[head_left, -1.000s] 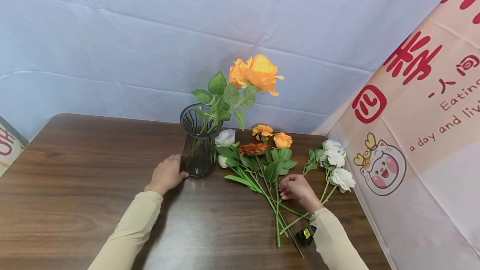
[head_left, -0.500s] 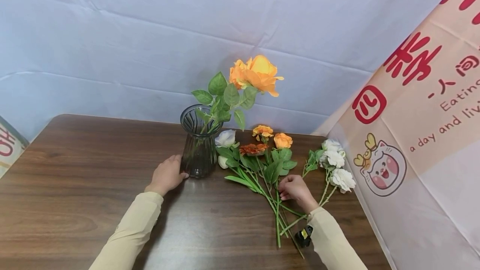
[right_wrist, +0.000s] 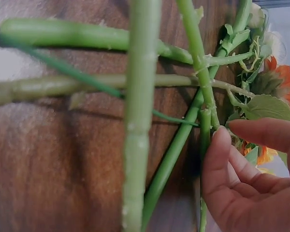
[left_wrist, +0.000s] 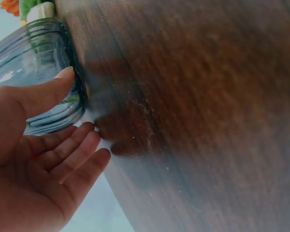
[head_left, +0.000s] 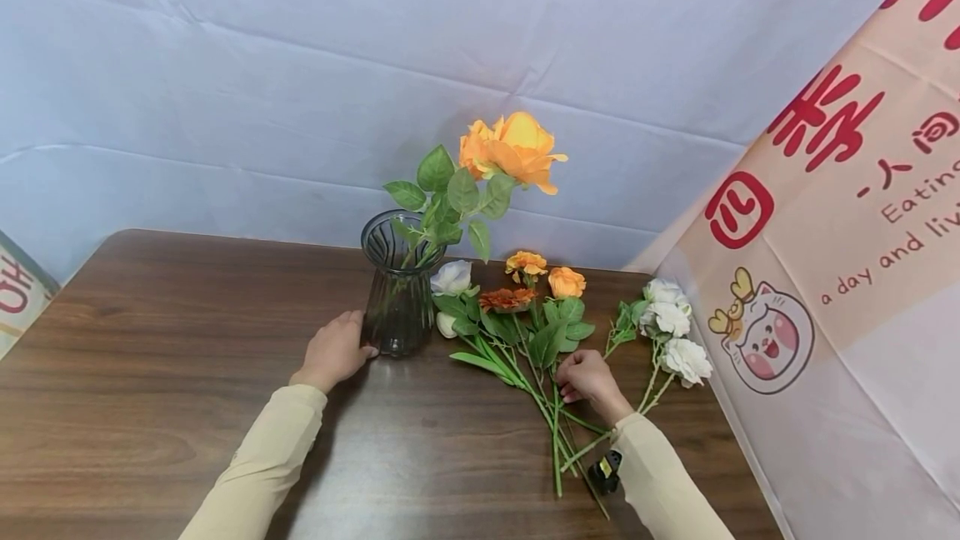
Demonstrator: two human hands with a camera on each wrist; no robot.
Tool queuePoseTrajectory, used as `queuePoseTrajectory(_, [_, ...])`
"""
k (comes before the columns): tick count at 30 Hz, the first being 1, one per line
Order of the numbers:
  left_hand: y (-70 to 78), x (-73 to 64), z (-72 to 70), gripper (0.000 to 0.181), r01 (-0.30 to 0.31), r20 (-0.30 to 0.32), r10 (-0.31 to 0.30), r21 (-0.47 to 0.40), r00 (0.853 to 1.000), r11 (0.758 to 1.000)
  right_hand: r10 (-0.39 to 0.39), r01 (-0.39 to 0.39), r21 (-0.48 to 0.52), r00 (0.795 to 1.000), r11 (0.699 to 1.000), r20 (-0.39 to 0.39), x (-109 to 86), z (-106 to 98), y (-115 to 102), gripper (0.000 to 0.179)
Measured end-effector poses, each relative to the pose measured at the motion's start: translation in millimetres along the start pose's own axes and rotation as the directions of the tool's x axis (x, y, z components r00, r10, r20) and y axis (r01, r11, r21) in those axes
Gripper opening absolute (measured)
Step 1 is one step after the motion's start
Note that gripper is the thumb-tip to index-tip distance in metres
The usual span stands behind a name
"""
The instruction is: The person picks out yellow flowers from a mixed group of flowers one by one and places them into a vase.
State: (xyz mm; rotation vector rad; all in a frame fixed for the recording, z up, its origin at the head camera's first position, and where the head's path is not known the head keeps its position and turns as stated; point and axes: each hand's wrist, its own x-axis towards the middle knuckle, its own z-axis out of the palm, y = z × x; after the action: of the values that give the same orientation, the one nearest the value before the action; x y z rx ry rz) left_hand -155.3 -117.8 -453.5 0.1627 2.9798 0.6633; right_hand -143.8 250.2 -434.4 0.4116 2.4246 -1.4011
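My left hand (head_left: 334,350) is at the lower left of a ribbed, dark glass vase (head_left: 397,315). Its thumb lies over the base and its fingers behind it, as the left wrist view shows. A large orange rose (head_left: 517,148) leans right out of the vase. To the right, my right hand (head_left: 592,382) pinches a green flower stem (right_wrist: 208,104) between thumb and index finger. That stem belongs to a pile with a rust-orange flower (head_left: 507,299), a smaller orange rose (head_left: 566,282) and a ruffled orange flower (head_left: 526,262). Leaves hide which bloom the pinched stem carries.
A pale bluish-white rose (head_left: 451,277) lies beside the vase. White flowers (head_left: 665,317) lie at the table's right edge, near the printed wall cloth (head_left: 832,290). A small black device (head_left: 606,472) is at the right cuff. The brown wooden table (head_left: 187,373) extends left.
The black device and right cuff have shifted slightly left. Both hands, the vase and the flowers stay almost where they were.
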Motion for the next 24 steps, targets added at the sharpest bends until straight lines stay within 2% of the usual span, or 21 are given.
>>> queuePoseTrajectory(9, [0.8, -1.3, -0.3, 0.06, -0.001, -0.002, 0.001, -0.001, 1.0, 1.0, -0.011, 0.009, -0.043, 0.999, 0.999, -0.042, 0.5, 3.1, 0.5, 0.006])
queuePoseTrajectory(24, [2.0, -1.4, -1.7, 0.062, 0.006, 0.009, -0.006, 0.006, 1.0, 1.0, -0.019, 0.013, -0.08, 0.998, 0.997, -0.068, -0.6, 4.9, -2.9, 0.007])
